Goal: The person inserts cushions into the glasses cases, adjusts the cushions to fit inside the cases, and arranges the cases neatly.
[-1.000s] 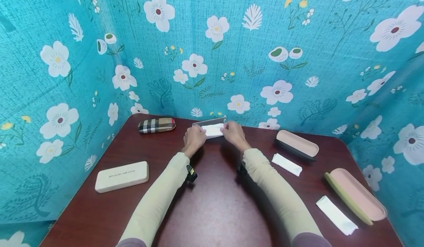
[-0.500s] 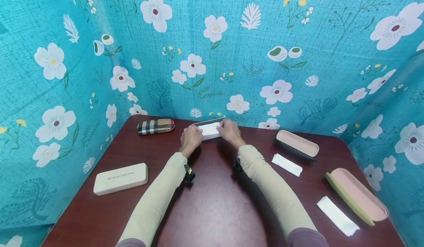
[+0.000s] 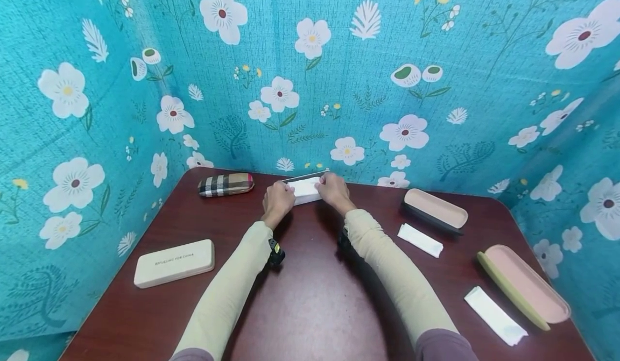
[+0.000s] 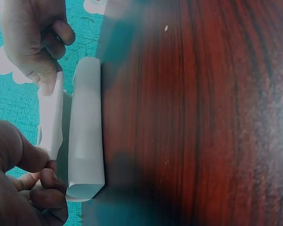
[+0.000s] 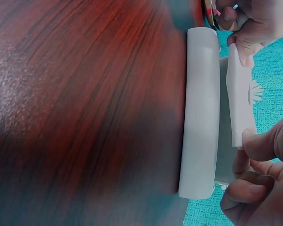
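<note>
At the back edge of the table, an eyeglass case (image 3: 308, 198) with a pale outside stands with its lid raised. Over its opening is a folded white cloth (image 3: 305, 185), stretched flat between both hands. My left hand (image 3: 279, 200) pinches the cloth's left end between thumb and curled fingers. The right end is pinched the same way by my right hand (image 3: 334, 191). Both wrist views show the cloth (image 4: 52, 117) close beside the rounded wall of the case (image 5: 201, 113), on the lid side. The case's interior is mostly hidden behind the cloth.
A plaid case (image 3: 226, 184) lies at the back left, a closed white lettered case (image 3: 174, 263) nearer on the left. On the right are two open cases with pink interiors, one black (image 3: 435, 210), one olive (image 3: 523, 285). Folded white cloths (image 3: 420, 240) lie beside them.
My right hand has moved slightly left and the cloth has come down closer over the case. Both hands still pinch its ends. The head view has shifted a little.
</note>
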